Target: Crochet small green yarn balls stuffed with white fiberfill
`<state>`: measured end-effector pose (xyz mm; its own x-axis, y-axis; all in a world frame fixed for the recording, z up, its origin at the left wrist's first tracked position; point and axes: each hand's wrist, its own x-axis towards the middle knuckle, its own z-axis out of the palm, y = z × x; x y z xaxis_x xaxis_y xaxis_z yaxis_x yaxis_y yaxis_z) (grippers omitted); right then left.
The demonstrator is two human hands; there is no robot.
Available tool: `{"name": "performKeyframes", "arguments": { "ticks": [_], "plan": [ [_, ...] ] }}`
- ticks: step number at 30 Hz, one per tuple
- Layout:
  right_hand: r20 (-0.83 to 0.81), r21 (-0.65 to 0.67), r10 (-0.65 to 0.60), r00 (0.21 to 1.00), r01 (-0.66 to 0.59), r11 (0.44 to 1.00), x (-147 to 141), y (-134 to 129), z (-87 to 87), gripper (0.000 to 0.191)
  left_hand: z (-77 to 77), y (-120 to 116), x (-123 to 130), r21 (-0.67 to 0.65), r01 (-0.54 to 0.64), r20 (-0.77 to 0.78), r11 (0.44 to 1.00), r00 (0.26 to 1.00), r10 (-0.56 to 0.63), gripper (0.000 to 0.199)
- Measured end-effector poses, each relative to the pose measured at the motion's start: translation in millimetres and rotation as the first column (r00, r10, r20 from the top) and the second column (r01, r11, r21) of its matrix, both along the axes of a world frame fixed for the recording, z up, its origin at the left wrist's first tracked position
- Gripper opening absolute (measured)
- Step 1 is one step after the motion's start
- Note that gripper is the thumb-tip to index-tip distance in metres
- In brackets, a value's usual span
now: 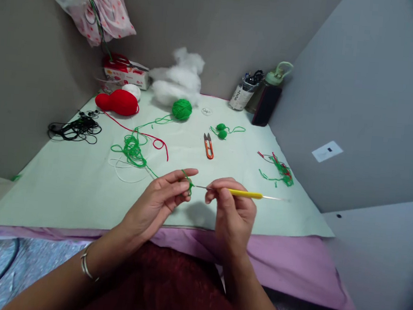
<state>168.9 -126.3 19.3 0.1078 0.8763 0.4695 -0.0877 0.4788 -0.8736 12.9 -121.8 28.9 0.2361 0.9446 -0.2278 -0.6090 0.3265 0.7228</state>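
My left hand [166, 192] pinches a small loop of green yarn [190, 187] between thumb and fingers, with a strand passing over the raised index finger. In my right hand [236, 209] is a crochet hook [244, 194] with a yellow handle, held level like a pen. Its thin metal tip reaches left to the green loop; whether it is through the loop is too small to tell. From my left hand the strand runs back to a loose green tangle [134, 150] and on toward a green yarn ball [182, 110].
Orange thread snips [208, 146] lie mid-table, near two small green balls [222, 131]. Further back are white stuffing [181, 77], a red yarn piece [118, 102], a pen cup [242, 95] and a bottle [267, 90]. Black cord [77, 127] lies left, yarn scraps [281, 171] right.
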Motion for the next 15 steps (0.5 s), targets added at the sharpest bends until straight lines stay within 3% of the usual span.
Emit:
{"name": "performKeyframes", "arguments": {
  "ticks": [2, 4, 11, 15],
  "plan": [
    [-0.027, -0.032, 0.091, 0.996, -0.091, 0.995, -4, 1, 1.2, 0.018, 1.6, -3, 1, 0.084, -0.028, -0.089, 0.996, 0.995, 0.036, 0.032],
    [0.011, -0.034, 0.102, 0.995, -0.102, 0.994, -6, 3, 0.0, 0.016, 2.2, -6, 3, 0.13, -0.028, -0.151, 0.991, 0.987, 0.048, 0.034],
    [-0.137, -0.121, 0.196, 0.971, -0.213, 0.969, 5, 3, -1.5, 0.018, 6.5, -6, 0, 0.116, 0.019, -0.184, 0.993, 0.983, 0.003, 0.034],
    [0.067, -0.035, 0.127, 0.99, -0.125, 0.992, 10, -2, 4.8, 0.021, 6.1, -5, -2, 0.153, 0.002, -0.23, 0.988, 0.973, 0.033, 0.031]
  ]
}}
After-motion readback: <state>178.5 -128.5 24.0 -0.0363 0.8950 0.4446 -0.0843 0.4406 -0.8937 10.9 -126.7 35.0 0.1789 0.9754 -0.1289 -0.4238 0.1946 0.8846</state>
